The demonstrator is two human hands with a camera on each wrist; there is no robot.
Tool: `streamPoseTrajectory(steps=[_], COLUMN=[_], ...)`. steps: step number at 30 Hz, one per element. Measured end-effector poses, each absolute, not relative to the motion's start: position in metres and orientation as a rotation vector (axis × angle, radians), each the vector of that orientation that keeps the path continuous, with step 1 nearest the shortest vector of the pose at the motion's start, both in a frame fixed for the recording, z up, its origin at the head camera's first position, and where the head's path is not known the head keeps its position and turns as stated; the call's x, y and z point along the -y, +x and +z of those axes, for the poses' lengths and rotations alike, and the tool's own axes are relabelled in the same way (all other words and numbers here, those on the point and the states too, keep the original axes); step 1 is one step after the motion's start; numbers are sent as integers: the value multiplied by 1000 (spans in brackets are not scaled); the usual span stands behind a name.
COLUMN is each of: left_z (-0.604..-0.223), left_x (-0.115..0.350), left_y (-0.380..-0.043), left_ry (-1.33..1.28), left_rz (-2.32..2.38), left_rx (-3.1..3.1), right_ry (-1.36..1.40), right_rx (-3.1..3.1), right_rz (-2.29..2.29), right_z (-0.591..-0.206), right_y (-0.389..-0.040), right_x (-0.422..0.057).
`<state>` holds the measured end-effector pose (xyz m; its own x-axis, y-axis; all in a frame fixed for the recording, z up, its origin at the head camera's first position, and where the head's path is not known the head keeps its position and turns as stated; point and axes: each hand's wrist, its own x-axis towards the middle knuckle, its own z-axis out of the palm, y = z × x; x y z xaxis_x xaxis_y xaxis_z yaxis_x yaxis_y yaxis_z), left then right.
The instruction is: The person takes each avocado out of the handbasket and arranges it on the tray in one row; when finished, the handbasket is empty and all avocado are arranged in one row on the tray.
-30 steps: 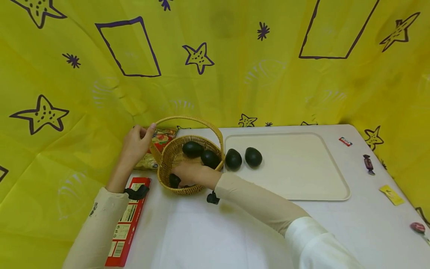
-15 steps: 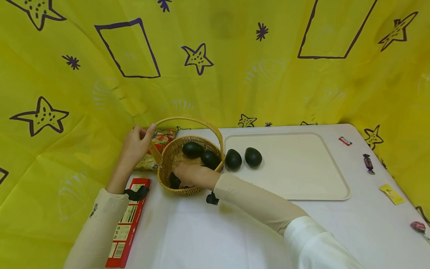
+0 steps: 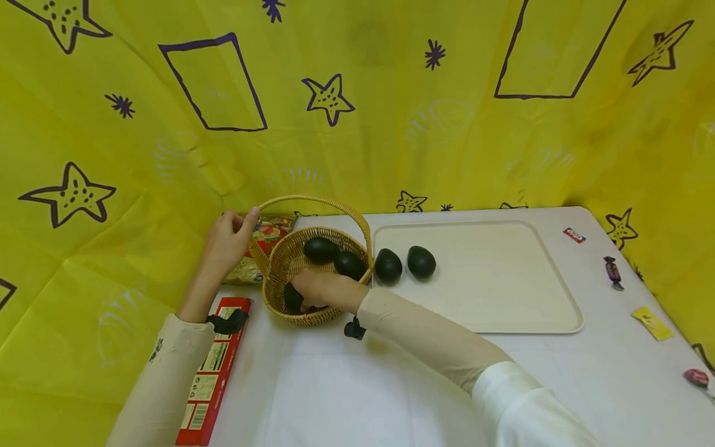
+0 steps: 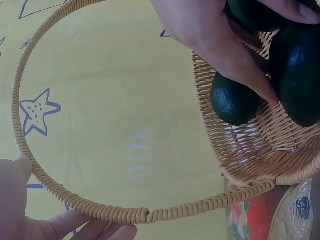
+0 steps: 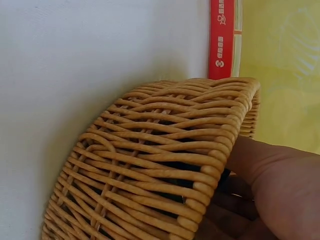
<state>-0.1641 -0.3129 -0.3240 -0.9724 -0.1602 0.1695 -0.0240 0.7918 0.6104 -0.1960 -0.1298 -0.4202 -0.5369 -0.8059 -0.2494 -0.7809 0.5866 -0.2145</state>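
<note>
A wicker basket with an arched handle stands at the left of the table. My left hand holds that handle on its left side, the thumb and fingers around it in the left wrist view. My right hand reaches down into the basket and grips a dark green avocado near the front wall. Behind it in the basket lie two more avocados, one at the back and one at the right. In the right wrist view the woven wall partly hides the right hand.
Two avocados rest at the left of a cream tray. A red box lies in front of the basket's left side, and shiny food packets lie behind it. Several wrapped sweets line the right edge. Yellow cloth hangs behind.
My right hand and the avocado under it have shifted very slightly inside the basket. The left hand keeps its hold on the handle, and the other avocados lie as before.
</note>
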Motion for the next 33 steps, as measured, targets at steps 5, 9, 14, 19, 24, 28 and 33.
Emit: streamPoseTrajectory(steps=[5, 9, 14, 19, 24, 28, 33], left_z=[-324, -324, -323, -322, -322, -322, -322], left_x=[314, 314, 313, 314, 313, 313, 313], left_y=[-165, -165, -165, -166, -166, -165, -165], left_ry=[151, 150, 140, 129, 122, 118, 110], left_rz=[-936, -940, -949, -958, -969, -975, -974], left_rx=[2776, 2781, 2786, 2786, 2781, 2767, 2760], right_ry=[-1283, -1292, -1264, -1259, -1233, -1222, -1218], right_rx=[-2492, -2507, -2531, -2525, -2496, -2488, -2489], right_rz=[-171, -198, -256, -413, -597, -737, -872], right_z=[-421, -422, -420, -412, -408, -409, -405], right_y=[-199, -200, -205, -209, -209, -205, -192], right_x=[127, 122, 114, 98, 74, 55, 27])
